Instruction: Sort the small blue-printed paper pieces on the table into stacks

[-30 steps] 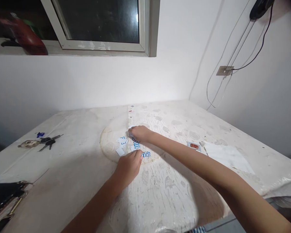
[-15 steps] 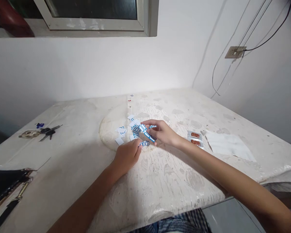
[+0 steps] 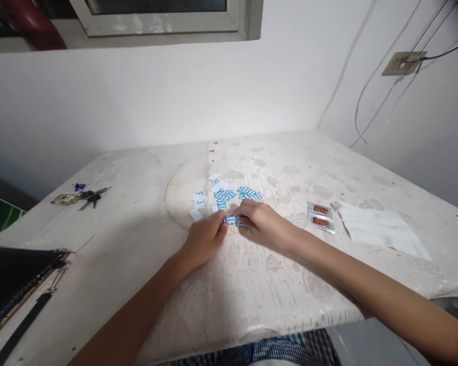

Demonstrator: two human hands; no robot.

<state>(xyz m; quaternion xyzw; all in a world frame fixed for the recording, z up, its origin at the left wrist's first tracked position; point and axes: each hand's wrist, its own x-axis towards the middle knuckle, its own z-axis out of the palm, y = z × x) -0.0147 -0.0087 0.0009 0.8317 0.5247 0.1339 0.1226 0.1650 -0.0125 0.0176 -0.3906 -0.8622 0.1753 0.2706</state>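
Between my two hands is a small white paper piece (image 3: 231, 220) printed with blue outlined shapes. The fingertips of my left hand (image 3: 205, 235) are closed on its left end. My right hand (image 3: 266, 222) pinches the right end, its fingers partly covering the paper. Just beyond my hands, several similar blue-printed paper pieces (image 3: 251, 193) lie on the table, close behind my right hand. Another loose cluster of blue-marked pieces (image 3: 225, 194) lies left of them. Blank-looking white slips (image 3: 195, 214) and marked ones are scattered nearer my left hand.
The table (image 3: 145, 305) has a pale plastic-like cover. On the left lie keys (image 3: 89, 197) with a fob, a small blue object (image 3: 79, 187) and a black pouch (image 3: 19, 279) with a strap. To the right are a silver pack (image 3: 320, 217) and a white sheet (image 3: 381, 229).
My right hand has come down and left to meet my left hand, and the paper pieces are now held level between them. The camera view has shifted slightly.
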